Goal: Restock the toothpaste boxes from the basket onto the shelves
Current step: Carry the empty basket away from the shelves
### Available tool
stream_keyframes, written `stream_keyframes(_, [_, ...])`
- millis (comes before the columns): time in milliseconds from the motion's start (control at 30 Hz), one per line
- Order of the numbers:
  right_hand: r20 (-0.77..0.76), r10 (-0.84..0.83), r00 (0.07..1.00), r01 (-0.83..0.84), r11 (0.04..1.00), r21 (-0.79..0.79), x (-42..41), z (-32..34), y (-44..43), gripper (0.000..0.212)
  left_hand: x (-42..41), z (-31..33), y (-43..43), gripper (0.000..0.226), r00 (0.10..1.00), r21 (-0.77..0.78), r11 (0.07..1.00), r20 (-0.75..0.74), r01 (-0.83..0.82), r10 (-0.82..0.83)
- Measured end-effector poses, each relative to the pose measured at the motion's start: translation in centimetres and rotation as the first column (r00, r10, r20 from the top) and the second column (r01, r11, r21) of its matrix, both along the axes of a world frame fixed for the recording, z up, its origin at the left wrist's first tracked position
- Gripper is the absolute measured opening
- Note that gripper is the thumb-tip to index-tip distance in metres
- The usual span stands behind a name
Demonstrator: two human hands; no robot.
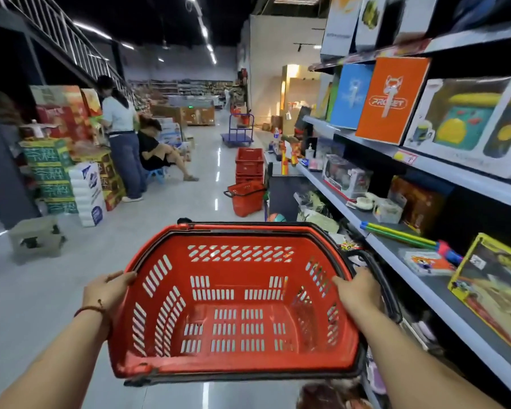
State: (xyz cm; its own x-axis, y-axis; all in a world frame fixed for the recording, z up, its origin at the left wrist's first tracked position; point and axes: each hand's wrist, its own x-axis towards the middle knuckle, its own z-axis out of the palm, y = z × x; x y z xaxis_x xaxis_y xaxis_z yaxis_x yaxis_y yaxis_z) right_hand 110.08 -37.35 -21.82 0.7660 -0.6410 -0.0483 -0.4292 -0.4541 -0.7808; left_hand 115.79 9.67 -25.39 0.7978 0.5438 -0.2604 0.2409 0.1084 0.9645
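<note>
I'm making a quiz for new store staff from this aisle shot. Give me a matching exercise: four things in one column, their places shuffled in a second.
Things
1. red basket
2. orange box
3. blue trolley
4. grey stool

Places
a. on the floor, left
b. far off, straight ahead
c. on the right-hand shelf
d. held by left hand and right hand

Pairs: 1-d, 2-c, 3-b, 4-a
</note>
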Motion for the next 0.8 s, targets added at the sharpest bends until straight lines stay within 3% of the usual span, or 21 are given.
stream_keyframes(100, [-0.028,-0.065,0.997,0.064,0.997,-0.035,6.6,0.2,-0.1,0.053,7.8,1.4,-1.7,0.032,0.998,-0.028,0.999,-0.032,0.046,-0.047])
stream_keyframes(233, [-0.058,-0.091,0.994,0.087,0.993,-0.077,17.4,-1.8,-0.8,0.051,17.4,1.7,-5.1,0.021,0.994,-0.025,0.995,-0.041,0.096,-0.097])
stream_keyframes(433, [-0.038,-0.049,0.998,0.047,0.997,-0.057,38.6,-6.0,-2.3,0.049,37.2,-3.3,-5.8,0.048,0.989,0.051,0.996,-0.129,0.08,-0.073])
stream_keyframes(600, [-0.062,-0.026,0.998,0.026,1.0,-0.001,56.6,-6.1,-2.9,0.034,52.9,-1.8,-8.1,0.042,0.99,0.1,0.994,-0.136,0.044,-0.03])
stream_keyframes(800, [-0.071,-0.014,0.997,0.014,1.0,-0.007,76.7,-7.0,-2.5,0.045,71.4,-2.9,-8.2,0.047,0.985,0.07,0.994,-0.156,0.087,-0.076])
